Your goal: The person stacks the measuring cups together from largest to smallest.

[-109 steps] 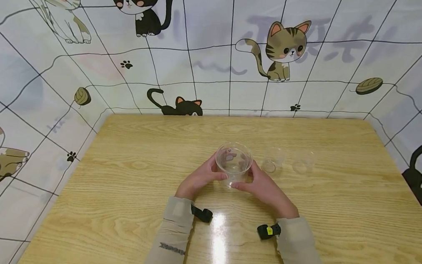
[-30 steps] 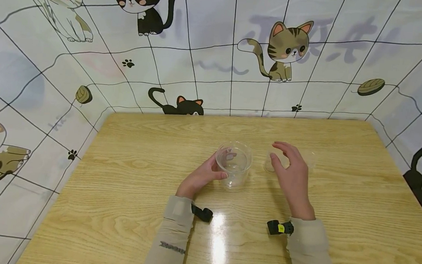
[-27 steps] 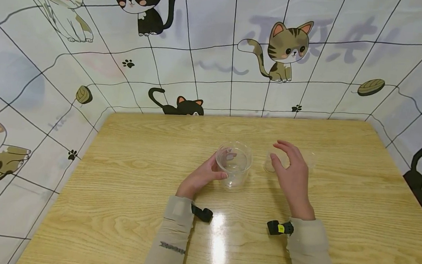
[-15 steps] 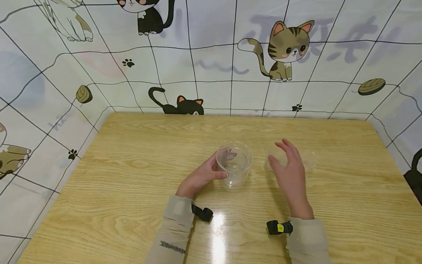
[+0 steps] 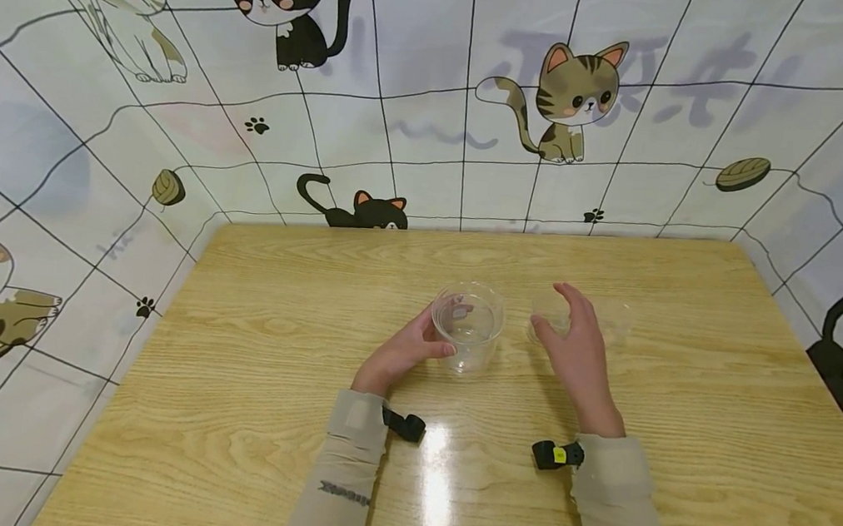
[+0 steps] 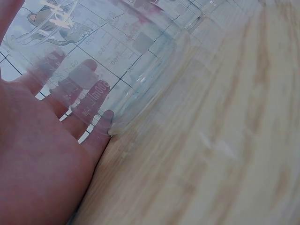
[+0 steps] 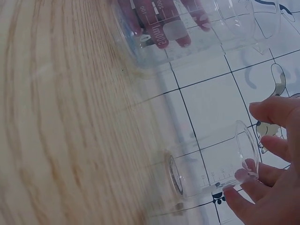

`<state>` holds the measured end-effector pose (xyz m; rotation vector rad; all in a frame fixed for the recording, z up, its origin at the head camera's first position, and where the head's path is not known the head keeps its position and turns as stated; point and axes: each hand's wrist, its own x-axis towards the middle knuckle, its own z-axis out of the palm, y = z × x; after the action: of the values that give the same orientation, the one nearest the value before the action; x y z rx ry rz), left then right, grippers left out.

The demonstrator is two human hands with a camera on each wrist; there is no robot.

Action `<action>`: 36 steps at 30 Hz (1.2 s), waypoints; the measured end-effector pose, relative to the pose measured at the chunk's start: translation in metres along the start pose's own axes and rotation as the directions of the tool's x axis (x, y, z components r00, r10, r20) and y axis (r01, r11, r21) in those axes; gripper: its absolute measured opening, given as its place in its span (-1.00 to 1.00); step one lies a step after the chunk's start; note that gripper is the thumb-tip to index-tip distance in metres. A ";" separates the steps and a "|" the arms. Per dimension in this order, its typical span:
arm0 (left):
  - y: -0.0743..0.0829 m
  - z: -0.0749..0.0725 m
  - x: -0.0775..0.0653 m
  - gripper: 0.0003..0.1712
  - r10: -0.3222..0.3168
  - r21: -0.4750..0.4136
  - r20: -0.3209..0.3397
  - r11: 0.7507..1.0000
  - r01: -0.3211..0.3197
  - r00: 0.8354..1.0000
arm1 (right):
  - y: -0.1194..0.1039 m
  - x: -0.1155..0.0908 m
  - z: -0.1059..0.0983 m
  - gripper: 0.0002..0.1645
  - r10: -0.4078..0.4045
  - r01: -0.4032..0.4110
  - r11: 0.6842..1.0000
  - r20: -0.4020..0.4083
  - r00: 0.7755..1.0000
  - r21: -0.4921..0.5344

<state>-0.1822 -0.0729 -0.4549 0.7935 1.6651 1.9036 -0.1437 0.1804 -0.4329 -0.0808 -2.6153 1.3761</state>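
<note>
Wood-grained table (image 5: 243,414) bears one large beaker (image 5: 473,328); two small beakers (image 7: 208,166).

The large cup (image 5: 468,355), which was of transparent material and carried a printed scale with a 500ml mark, stood upright on the wooden table (image 5: 298,302), and the left hand (image 5: 408,349) held it around its side. To the right of it and apart from it, the small cup (image 7: 213,159), also transparent and with a scale, stood upright. The right hand (image 5: 580,348) was around it, but whether the fingers touched it was not clear.
</note>
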 end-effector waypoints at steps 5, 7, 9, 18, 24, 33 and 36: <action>0.000 0.001 -0.001 -0.08 -0.033 0.024 -0.046 0.999 0.034 0.998 | 0.005 -0.001 0.002 -0.30 0.001 -0.001 1.000 0.005 1.000 0.013; 0.001 0.002 -0.001 -0.09 -0.041 0.027 -0.053 0.999 0.042 0.998 | 0.007 -0.001 0.002 -0.31 0.004 -0.004 1.000 0.011 1.000 0.019; 0.001 0.002 -0.001 -0.11 -0.040 0.026 -0.049 0.999 0.041 0.998 | 0.009 -0.001 0.002 -0.30 0.005 -0.006 1.000 0.019 1.000 0.021; -0.001 0.003 -0.001 -0.13 -0.051 0.024 -0.044 0.998 0.052 0.998 | 0.015 0.000 0.005 -0.17 0.039 -0.044 0.998 0.098 0.994 0.049; -0.002 0.002 0.001 -0.13 -0.028 0.030 -0.047 0.999 0.029 0.998 | 0.016 0.001 0.004 -0.11 0.037 -0.044 0.997 0.121 0.992 0.056; 0.001 0.001 0.003 -0.13 -0.020 0.015 -0.017 1.000 0.020 1.000 | 0.016 0.003 0.003 -0.07 0.053 -0.061 0.997 0.132 0.990 0.055; 0.001 0.000 0.002 -0.10 -0.012 0.013 -0.005 1.000 0.012 1.000 | 0.016 0.003 0.004 -0.07 0.053 -0.060 0.997 0.132 0.990 0.049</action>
<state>-0.1837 -0.0711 -0.4536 0.7832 1.6832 1.8895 -0.1484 0.1872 -0.4480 -0.0593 -2.6994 1.5177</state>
